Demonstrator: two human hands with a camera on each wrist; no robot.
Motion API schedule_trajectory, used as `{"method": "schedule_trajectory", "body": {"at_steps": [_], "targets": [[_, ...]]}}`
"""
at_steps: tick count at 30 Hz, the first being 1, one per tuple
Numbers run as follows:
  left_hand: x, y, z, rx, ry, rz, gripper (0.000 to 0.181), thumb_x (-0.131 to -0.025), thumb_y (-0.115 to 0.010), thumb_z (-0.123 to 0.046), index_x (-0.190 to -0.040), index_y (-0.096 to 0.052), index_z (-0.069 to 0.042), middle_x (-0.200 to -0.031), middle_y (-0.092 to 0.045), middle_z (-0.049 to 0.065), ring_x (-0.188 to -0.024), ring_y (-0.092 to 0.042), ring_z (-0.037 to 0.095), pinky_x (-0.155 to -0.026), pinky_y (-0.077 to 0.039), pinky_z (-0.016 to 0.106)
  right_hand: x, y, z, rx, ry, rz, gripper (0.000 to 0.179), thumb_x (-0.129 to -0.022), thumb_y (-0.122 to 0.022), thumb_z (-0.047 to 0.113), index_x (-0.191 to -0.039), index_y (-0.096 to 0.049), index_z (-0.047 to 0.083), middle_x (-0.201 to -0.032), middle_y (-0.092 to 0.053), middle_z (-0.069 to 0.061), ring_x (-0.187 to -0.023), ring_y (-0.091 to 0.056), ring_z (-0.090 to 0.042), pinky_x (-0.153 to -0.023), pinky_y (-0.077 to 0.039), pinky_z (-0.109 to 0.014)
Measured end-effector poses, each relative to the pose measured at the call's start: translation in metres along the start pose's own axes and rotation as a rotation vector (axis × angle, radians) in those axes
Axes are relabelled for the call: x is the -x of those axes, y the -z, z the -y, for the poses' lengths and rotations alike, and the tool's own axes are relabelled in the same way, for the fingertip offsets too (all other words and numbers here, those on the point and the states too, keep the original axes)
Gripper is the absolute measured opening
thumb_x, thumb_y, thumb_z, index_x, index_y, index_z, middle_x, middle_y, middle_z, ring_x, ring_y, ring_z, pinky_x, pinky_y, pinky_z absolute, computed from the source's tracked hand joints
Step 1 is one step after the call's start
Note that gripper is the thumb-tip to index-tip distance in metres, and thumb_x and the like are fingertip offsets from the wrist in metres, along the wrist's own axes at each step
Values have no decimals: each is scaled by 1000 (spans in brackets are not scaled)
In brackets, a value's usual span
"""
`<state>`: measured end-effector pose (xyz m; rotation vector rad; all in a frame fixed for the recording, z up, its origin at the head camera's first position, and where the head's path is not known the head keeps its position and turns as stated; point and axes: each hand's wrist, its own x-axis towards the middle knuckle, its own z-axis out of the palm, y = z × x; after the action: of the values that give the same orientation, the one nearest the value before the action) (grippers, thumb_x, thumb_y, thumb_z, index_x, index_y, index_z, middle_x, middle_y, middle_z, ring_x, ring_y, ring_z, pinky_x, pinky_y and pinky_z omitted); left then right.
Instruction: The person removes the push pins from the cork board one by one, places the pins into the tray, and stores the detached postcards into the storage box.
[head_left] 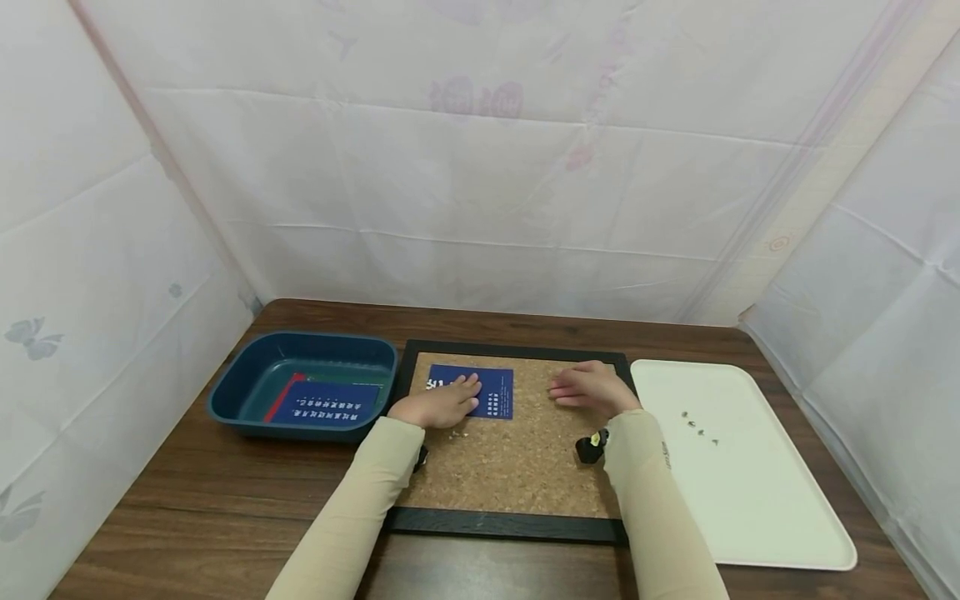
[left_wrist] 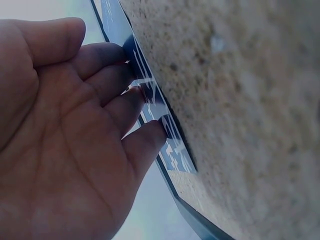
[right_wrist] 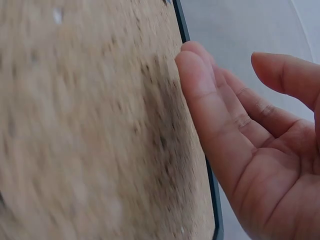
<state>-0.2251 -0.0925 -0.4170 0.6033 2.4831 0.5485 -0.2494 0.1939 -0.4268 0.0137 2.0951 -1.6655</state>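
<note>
A blue card printed with white characters lies on the upper left part of a black-framed cork board. My left hand rests its fingertips on that card, fingers extended; the left wrist view shows several fingertips touching the card's face. Over the cork to the right of the card hovers my right hand, its fingers nearly straight and the thumb apart. Nothing sits in the right palm in the right wrist view.
Left of the board stands a dark teal tray holding blue cards and something red. A cream tray with several tiny metallic pieces lies to the right. White patterned cloth walls the table's back and sides.
</note>
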Motion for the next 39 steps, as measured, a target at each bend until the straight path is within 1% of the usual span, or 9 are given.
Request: {"method": "schedule_trajectory", "body": {"at_steps": [5, 12, 19, 25, 32, 39], "targets": [[-1, -2, 2, -8, -1, -4, 51, -107, -28, -25, -153, -20, -5, -162, -10, 11, -150, -7, 29, -121, -14, 47, -5, -14, 2, -27, -25, -5, 38, -100, -51, 15, -129, -51, -9, -113, -66, -19, -90, -70, -15, -82, -58, -30], [-1, -2, 2, -7, -1, -12, 51, -107, -30, -25, -153, -22, -5, -162, -11, 11, -150, -8, 30, -121, -15, 48, -10, -27, 3, -45, -16, 18, 38, -99, -50, 12, -130, -51, -10, -122, -62, -25, -95, -69, -17, -85, -57, -30], [-2, -2, 2, -5, 14, -9, 52, -107, -30, -28, -153, -22, -7, -162, -10, 9, -150, -8, 28, -121, -15, 47, -15, -40, 6, -55, -36, -4, 35, -101, -48, 12, -130, -52, -8, -123, -61, -25, -96, -69, -18, -86, -57, -31], [-2, -2, 1, -10, 17, -15, 52, -107, -30, -28, -153, -22, -7, -162, -11, 9, -150, -9, 28, -121, -15, 47, -17, -47, 8, -69, -36, 8, 37, -102, -46, 12, -131, -50, -10, -123, -62, -25, -95, -69, -17, -86, -57, -31], [-1, -1, -1, -8, 14, -10, 52, -107, -30, -28, -153, -22, -7, -162, -11, 9, -150, -8, 28, -121, -15, 46, -18, -52, 10, -91, -44, 11, 36, -102, -46, 13, -129, -52, -10, -119, -64, -26, -93, -70, -19, -85, -57, -31], [-2, -1, -1, -9, 19, -13, 52, -106, -30, -28, -153, -23, -7, -162, -12, 9, -150, -9, 28, -121, -15, 47, -21, -56, 10, -116, -76, -25, 37, -102, -47, 17, -129, -52, -9, -118, -64, -24, -92, -71, -17, -84, -57, -29]]}}
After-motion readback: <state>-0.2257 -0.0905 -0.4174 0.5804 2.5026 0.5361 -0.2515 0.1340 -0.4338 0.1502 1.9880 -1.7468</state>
